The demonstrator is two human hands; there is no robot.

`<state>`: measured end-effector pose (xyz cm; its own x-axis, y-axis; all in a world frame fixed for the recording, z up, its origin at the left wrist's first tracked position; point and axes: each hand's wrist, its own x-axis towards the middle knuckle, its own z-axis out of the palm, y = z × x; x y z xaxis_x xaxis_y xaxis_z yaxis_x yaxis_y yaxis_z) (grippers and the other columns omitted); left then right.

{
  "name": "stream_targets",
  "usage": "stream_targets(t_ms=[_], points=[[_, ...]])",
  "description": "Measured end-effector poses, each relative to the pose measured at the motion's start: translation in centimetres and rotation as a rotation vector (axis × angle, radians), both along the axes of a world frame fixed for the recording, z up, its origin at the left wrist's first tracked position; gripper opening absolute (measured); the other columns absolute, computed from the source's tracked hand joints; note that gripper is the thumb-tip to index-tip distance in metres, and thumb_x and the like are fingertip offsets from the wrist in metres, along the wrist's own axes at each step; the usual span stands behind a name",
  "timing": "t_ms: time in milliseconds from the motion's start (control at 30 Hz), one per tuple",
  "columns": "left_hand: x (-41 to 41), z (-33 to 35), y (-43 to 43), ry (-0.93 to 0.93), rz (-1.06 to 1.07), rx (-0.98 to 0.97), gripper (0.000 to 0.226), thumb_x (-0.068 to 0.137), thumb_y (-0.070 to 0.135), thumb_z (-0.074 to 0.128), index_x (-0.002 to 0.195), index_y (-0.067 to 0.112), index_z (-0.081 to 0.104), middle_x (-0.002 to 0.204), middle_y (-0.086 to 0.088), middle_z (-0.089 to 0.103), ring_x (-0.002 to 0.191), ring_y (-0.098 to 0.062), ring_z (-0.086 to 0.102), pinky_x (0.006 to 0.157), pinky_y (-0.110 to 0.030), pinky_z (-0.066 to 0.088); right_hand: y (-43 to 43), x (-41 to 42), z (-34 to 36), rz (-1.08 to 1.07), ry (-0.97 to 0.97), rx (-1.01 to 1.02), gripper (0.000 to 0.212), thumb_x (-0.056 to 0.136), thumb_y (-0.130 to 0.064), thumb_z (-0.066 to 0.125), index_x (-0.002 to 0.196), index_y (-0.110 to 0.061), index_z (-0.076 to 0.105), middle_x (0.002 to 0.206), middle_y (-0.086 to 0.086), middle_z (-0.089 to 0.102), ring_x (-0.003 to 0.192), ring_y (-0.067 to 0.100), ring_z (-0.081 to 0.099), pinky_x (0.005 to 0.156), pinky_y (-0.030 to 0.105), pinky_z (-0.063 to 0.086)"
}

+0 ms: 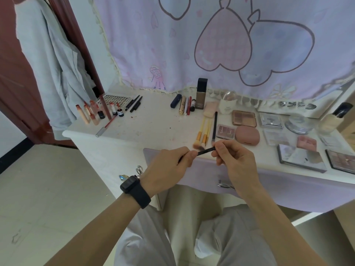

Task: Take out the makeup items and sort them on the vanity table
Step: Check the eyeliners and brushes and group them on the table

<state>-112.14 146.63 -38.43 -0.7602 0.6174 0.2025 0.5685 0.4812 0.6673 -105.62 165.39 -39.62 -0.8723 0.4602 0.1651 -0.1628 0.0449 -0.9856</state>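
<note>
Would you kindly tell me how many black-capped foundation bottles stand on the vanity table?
2: a dark bottle at the back centre, a pale bottle at the far right; more may lie off frame.

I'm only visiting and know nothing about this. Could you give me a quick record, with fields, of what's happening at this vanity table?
Activity: sorting makeup on the white vanity table
Left hand: grips one end of a slim black stick
Right hand: pinches its other end
Stick position: held in the air near the table's front edge
Left group: lipsticks, some standing, some lying
Middle group: yellow-handled brushes, side by side
Right group: palettes, lying flat
Back: foundation bottle, upright
</note>
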Motion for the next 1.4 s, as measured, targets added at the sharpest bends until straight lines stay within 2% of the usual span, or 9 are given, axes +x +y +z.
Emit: stream_targets(t_ms=[100, 200, 300, 500, 667, 833, 1133, 1233, 1400], points=[[-0.8, -0.1, -2.0, -0.212, 0.051, 0.063, 0.050, 0.105, 0.047, 0.037, 0.066, 0.016, 0.048, 0.058, 0.007, 0.038, 0.054, -0.007, 0.036, 0.060, -0.027, 0.029, 3.2, 0.1, 0.2, -0.144, 0.005, -0.097, 0.025, 0.098, -0.015, 0.062, 0.080, -0.024, 0.077, 0.070, -0.003, 0.070, 0.059, 0.010, 0.055, 0.066, 0.024, 0.051], [-1.9, -0.5, -4.7, -0.248, 0.182, 0.092, 0.048, 0.105, 0.042, 0.038, 0.070, 0.016, 0.057, 0.053, 0.013, 0.038, 0.051, -0.004, 0.036, 0.056, -0.022, 0.029, 6.0, 0.7, 1.1, -0.205, 0.034, -0.056, 0.020, 0.100, -0.015, 0.061, 0.089, -0.023, 0.076, 0.079, 0.003, 0.074, 0.062, 0.012, 0.057, 0.069, 0.024, 0.054], [-2.4, -0.5, -4.5, -0.314, 0.208, 0.232, 0.047, 0.107, 0.039, 0.034, 0.081, 0.013, 0.063, 0.051, 0.012, 0.037, 0.050, -0.005, 0.035, 0.053, -0.018, 0.031, 5.5, 0.4, 1.1, -0.194, 0.074, -0.092, 0.015, 0.101, -0.013, 0.059, 0.098, -0.015, 0.074, 0.086, 0.013, 0.073, 0.067, 0.013, 0.060, 0.068, 0.020, 0.055], [-2.3, -0.1, -2.3, -0.546, 0.164, 0.421, 0.031, 0.108, 0.019, 0.036, 0.112, 0.014, 0.066, 0.063, 0.009, 0.042, 0.051, -0.008, 0.031, 0.048, -0.020, 0.028, 2.4, -0.3, 1.1, -0.147, 0.003, -0.461, 0.013, 0.099, -0.009, 0.059, 0.094, -0.009, 0.071, 0.078, 0.004, 0.074, 0.067, 0.011, 0.065, 0.064, 0.020, 0.057], [-2.3, 0.3, -1.7, -0.677, 0.186, 0.600, 0.031, 0.106, 0.007, 0.038, 0.118, 0.013, 0.066, 0.084, -0.003, 0.063, 0.059, -0.012, 0.046, 0.053, -0.024, 0.036, 0.6, -0.3, 1.1, -0.030, -0.056, -0.643, 0.014, 0.098, 0.000, 0.055, 0.101, -0.003, 0.068, 0.083, 0.011, 0.075, 0.066, 0.014, 0.067, 0.062, 0.022, 0.058], [-2.0, 1.3, -1.1, -0.692, 0.218, 0.681, 0.024, 0.106, 0.020, 0.044, 0.123, 0.015, 0.059, 0.111, 0.002, 0.074, 0.084, -0.017, 0.064, 0.069, -0.029, 0.050, -1.3, -0.8, 0.5, 0.106, -0.127, -0.743, 0.021, 0.099, 0.003, 0.052, 0.110, -0.001, 0.069, 0.093, 0.014, 0.076, 0.067, 0.013, 0.067, 0.063, 0.022, 0.059], [-2.1, 1.2, -0.7, -0.718, 0.333, 0.786, 0.025, 0.097, 0.037, 0.057, 0.116, 0.027, 0.068, 0.109, 0.010, 0.073, 0.107, -0.016, 0.063, 0.087, -0.032, 0.050, -5.2, -3.0, 0.4, 0.173, -0.207, -0.357, 0.018, 0.099, -0.006, 0.060, 0.113, -0.011, 0.069, 0.098, 0.005, 0.079, 0.082, 0.015, 0.073, 0.069, 0.023, 0.057], [-2.1, 0.9, -0.6, -0.740, 0.369, 0.800, 0.022, 0.091, 0.036, 0.066, 0.111, 0.032, 0.074, 0.110, -0.003, 0.072, 0.112, -0.025, 0.063, 0.094, -0.038, 0.051, -6.3, -4.0, 1.0, 0.162, -0.189, -0.231, 0.015, 0.096, -0.010, 0.066, 0.111, -0.014, 0.069, 0.096, -0.001, 0.079, 0.085, 0.012, 0.074, 0.072, 0.022, 0.057], [-2.7, 1.1, -1.0, -0.687, 0.386, 0.796, 0.021, 0.090, 0.028, 0.071, 0.110, 0.025, 0.075, 0.098, 0.006, 0.076, 0.092, -0.005, 0.069, 0.088, -0.030, 0.052, -7.3, -5.5, 1.1, 0.164, -0.170, -0.101, 0.013, 0.096, -0.013, 0.067, 0.107, -0.018, 0.070, 0.091, -0.004, 0.078, 0.086, 0.012, 0.074, 0.075, 0.021, 0.058]])
